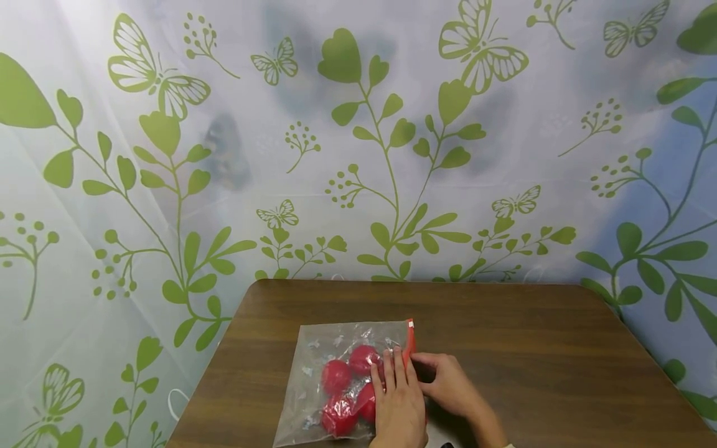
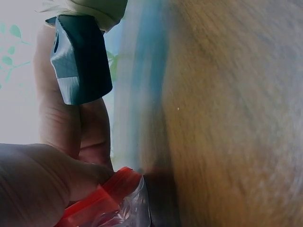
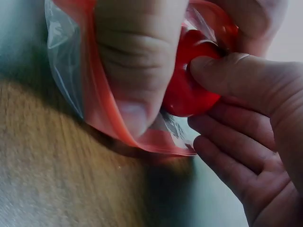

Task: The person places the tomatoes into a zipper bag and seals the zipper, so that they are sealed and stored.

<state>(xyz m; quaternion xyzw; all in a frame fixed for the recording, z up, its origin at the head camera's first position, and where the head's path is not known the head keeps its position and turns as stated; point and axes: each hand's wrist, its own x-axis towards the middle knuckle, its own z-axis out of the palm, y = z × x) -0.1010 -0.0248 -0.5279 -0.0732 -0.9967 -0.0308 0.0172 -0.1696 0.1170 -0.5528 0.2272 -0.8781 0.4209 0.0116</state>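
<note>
In the head view, a clear zip bag [image 1: 302,392] with a red zip edge [image 1: 411,339] lies on the table, holding several round red balls [image 1: 338,415]. My left hand [image 1: 399,398] lies over the bag's right part, fingers straight, its thumb hooked at the zip edge in the left wrist view. At the bag's mouth, my right hand [image 1: 450,382] reaches in from the right. The right wrist view shows that hand pinching a glossy red ball [image 3: 182,97] between thumb and fingers, beside the large left thumb [image 3: 137,71] pressed on the zip edge.
The brown wooden table [image 1: 538,361] extends right and behind the bag. A pale curtain [image 1: 269,162] printed with green leaves and butterflies hangs behind the table's far edge. A dark wrist device [image 2: 80,61] sits below the right sleeve [image 2: 92,10].
</note>
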